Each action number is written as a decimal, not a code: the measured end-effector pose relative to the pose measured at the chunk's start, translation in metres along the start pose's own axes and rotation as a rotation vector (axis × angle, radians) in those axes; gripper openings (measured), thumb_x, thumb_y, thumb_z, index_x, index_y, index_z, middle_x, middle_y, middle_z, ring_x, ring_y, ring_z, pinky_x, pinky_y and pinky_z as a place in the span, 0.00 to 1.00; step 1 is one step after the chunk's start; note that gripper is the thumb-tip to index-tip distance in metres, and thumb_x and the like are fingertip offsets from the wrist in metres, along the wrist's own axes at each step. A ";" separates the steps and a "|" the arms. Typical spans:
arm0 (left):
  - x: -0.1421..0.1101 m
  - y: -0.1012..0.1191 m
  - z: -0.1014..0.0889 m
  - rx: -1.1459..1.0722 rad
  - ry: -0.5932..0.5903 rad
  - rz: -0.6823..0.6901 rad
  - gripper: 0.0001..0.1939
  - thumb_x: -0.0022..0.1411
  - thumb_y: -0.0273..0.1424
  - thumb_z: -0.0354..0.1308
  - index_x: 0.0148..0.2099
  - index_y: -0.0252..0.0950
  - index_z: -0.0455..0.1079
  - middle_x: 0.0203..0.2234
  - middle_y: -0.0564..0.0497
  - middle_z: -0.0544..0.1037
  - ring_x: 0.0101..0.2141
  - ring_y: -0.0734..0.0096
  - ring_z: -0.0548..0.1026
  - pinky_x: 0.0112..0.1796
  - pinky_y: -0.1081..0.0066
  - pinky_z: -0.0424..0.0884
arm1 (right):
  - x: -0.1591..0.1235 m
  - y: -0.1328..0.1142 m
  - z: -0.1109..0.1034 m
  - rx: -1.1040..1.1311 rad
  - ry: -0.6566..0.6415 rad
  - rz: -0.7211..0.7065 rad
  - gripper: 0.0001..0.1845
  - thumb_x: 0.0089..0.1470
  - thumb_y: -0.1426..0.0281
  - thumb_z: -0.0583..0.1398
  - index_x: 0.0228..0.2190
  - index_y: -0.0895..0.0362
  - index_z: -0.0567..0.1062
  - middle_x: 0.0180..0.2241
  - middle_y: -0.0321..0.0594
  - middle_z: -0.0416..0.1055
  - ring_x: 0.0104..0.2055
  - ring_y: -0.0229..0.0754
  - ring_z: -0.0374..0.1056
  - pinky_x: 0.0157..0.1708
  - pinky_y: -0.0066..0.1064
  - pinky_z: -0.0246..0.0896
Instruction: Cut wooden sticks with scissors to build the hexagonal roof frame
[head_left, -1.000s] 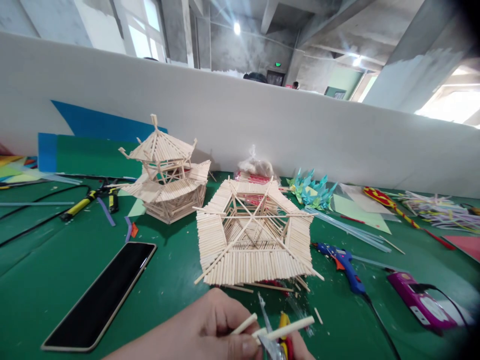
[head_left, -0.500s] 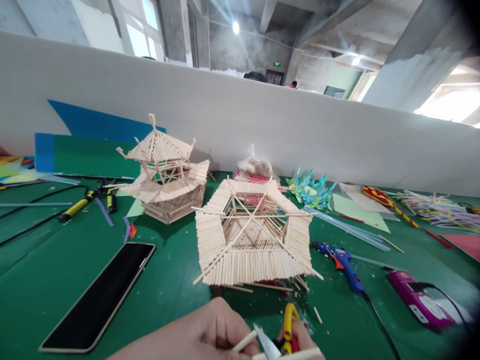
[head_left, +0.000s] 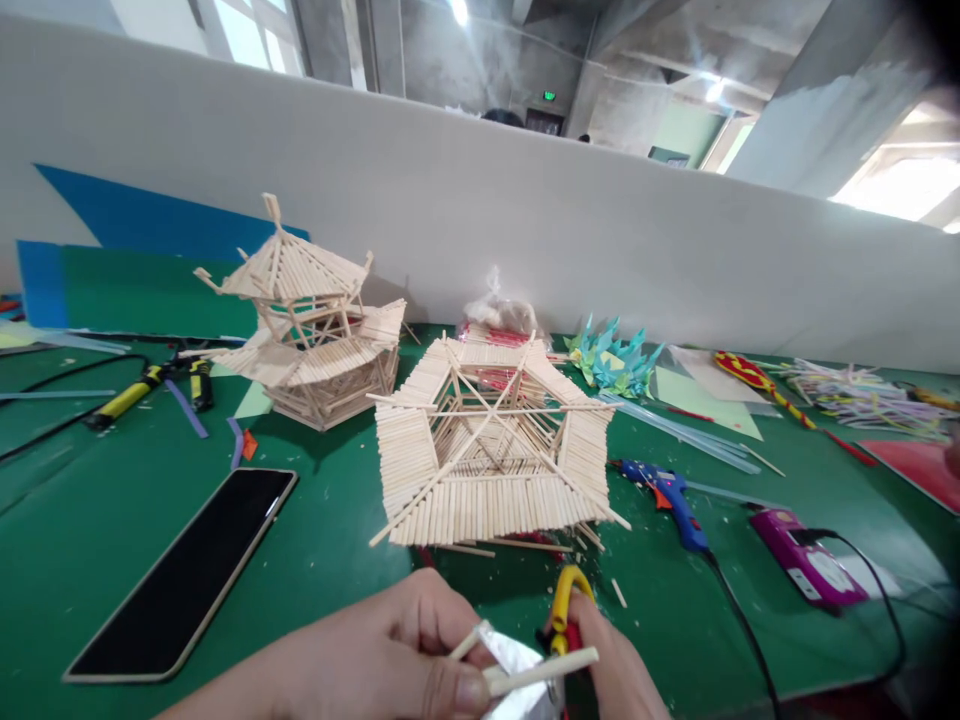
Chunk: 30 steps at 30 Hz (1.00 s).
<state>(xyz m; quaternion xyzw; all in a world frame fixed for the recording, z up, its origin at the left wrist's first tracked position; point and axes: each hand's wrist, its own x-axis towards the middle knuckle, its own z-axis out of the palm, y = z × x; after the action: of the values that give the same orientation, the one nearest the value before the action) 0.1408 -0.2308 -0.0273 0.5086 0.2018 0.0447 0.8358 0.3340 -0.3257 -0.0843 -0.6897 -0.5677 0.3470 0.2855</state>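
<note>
My left hand point(head_left: 390, 655) is closed on a pale wooden stick point(head_left: 540, 670) at the bottom edge of the view. My right hand point(head_left: 615, 670) grips yellow and red handled cutters point(head_left: 564, 605), whose metal jaws point(head_left: 517, 660) sit against the stick. A short second stick point(head_left: 466, 642) pokes out between my left fingers. Just beyond the hands lies a flat six-sided roof of sticks point(head_left: 491, 450) on the green table point(head_left: 337, 560). A stick pagoda point(head_left: 300, 320) stands behind it to the left.
A black phone point(head_left: 184, 570) lies at the left. A blue glue gun point(head_left: 664, 490) and a purple device point(head_left: 802, 560) with a cable lie at the right. Pliers point(head_left: 131, 392), paper flowers point(head_left: 611, 365), straws point(head_left: 862, 400) and a white partition point(head_left: 525, 220) lie further back.
The view has shifted, so the models sit further left and up. The cutter jaws have turned against the stick, and the stick's free end now shows to the right.
</note>
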 end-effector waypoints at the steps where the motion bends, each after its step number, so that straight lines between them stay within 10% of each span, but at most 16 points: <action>1: 0.001 -0.002 -0.001 -0.028 -0.008 -0.028 0.21 0.46 0.46 0.61 0.19 0.32 0.64 0.10 0.59 0.58 0.12 0.84 0.52 0.13 0.79 0.47 | 0.001 -0.002 -0.003 -0.015 -0.004 -0.064 0.04 0.45 0.71 0.53 0.28 0.54 0.65 0.23 0.39 0.67 0.26 0.42 0.63 0.27 0.31 0.57; 15: 0.008 -0.019 -0.011 -0.107 -0.065 -0.129 0.18 0.43 0.42 0.64 0.17 0.33 0.65 0.06 0.62 0.58 0.07 0.85 0.52 0.07 0.82 0.46 | 0.001 -0.014 -0.027 -0.231 -0.067 -0.373 0.20 0.37 0.71 0.58 0.37 0.56 0.61 0.28 0.38 0.64 0.28 0.40 0.61 0.26 0.30 0.56; 30: 0.003 -0.007 -0.012 -0.104 -0.049 -0.137 0.19 0.43 0.45 0.64 0.24 0.30 0.72 0.08 0.59 0.65 0.09 0.86 0.57 0.11 0.83 0.51 | 0.003 -0.007 -0.023 -0.185 -0.084 -0.224 0.14 0.31 0.71 0.57 0.24 0.53 0.57 0.19 0.32 0.61 0.21 0.36 0.56 0.19 0.26 0.46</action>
<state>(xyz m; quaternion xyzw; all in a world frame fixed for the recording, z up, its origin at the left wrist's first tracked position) 0.1384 -0.2233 -0.0397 0.4504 0.2129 -0.0145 0.8669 0.3492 -0.3216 -0.0657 -0.6303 -0.6822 0.2878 0.2335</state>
